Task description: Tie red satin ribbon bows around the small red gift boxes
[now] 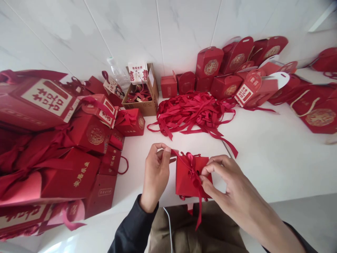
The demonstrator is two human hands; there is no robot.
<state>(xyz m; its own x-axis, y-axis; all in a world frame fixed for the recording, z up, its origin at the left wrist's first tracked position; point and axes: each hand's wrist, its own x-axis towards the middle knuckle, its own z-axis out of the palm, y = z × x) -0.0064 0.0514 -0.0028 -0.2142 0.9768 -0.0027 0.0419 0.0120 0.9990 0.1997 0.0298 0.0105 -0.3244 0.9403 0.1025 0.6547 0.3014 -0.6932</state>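
Observation:
A small red gift box (pixel 183 181) stands at the table's near edge, right in front of me. Across its top lies a red ribbon (pixel 193 168) tied in a bow, one tail hanging over the edge. My left hand (pixel 158 170) pinches one ribbon end between thumb and fingertips, to the left of the box. On the right side of the bow, my right hand (pixel 223 179) has thumb and forefinger closed on the ribbon near the knot. Beyond the box lies a tangled pile of loose red ribbons (pixel 192 114).
Finished-looking red boxes (pixel 86 137) with bows are stacked high on the left. A cardboard carton (pixel 140 100) with small red items and a clear plastic bottle (pixel 117 73) stand by the wall. More red boxes (pixel 226 88) line the back right. A white cable (pixel 168 225) hangs over my lap.

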